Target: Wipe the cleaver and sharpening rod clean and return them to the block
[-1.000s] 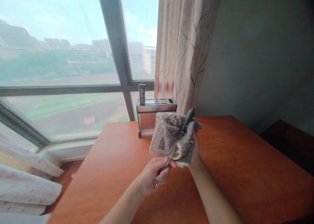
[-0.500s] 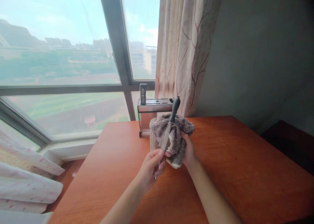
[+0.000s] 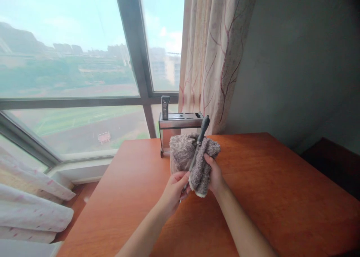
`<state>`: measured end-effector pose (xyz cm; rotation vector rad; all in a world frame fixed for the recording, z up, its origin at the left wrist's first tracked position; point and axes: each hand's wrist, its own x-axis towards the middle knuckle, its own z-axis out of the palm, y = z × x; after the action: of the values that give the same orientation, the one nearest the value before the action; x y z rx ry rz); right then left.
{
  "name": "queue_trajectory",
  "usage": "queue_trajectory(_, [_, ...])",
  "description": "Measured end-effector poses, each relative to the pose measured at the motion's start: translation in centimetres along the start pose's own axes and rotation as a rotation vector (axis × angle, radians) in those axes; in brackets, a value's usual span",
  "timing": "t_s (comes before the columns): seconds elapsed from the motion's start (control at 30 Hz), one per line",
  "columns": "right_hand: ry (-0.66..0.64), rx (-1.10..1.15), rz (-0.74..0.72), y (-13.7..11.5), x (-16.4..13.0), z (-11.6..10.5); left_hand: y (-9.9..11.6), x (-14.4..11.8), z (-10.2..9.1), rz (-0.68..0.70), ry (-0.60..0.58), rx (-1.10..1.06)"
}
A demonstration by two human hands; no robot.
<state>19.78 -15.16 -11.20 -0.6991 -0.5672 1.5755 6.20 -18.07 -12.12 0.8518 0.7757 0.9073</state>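
The left hand (image 3: 174,189) pinches what looks like a knife (image 3: 197,146) by its blade end; the right hand (image 3: 215,174) grips a grey towel (image 3: 191,157) wrapped around it, above the table (image 3: 267,189), near the knife rack (image 3: 180,127).

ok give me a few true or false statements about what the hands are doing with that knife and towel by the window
1. The left hand pinches the blade end of the knife. True.
2. The right hand holds a grey towel wrapped around the blade. True.
3. The knife's black handle points down at the table. False: it points up and away, above the towel.
4. The metal knife block lies on its side. False: it stands upright at the table's far edge by the window.
5. One knife handle sticks up from the block. True.
6. The towel lies flat on the table. False: it is held up in the hands.
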Motion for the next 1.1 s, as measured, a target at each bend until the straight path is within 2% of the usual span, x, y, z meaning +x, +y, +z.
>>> queue_trajectory(0.13, [0.124,-0.002,-0.098,-0.6,0.3,-0.3,-0.8,0.1,0.6,0.001,-0.024,0.074])
queue_trajectory(0.27, [0.156,-0.023,-0.204,-1.3,0.5,-0.3,-1.3,0.2,0.7,0.046,-0.028,0.159])
queue_trajectory(0.4, [0.176,-0.072,-0.246,-1.3,0.3,0.6,-1.7,0.4,0.6,0.104,0.058,0.243])
queue_trajectory(0.67, [0.129,-0.096,-0.231,-0.1,0.0,1.8,-2.4,0.5,1.0,0.182,0.179,0.195])
queue_trajectory(0.9, [-0.023,-0.227,-0.113,1.1,-0.5,1.7,-0.8,0.1,0.6,0.342,0.294,0.232])
queue_trajectory(1.0, [-0.041,-0.296,-0.13,1.1,-0.7,1.8,-0.6,0.1,0.3,0.365,0.306,0.271])
queue_trajectory(1.1, [0.001,-0.335,-0.177,0.7,-0.8,2.0,-1.3,0.4,0.1,0.368,0.277,0.343])
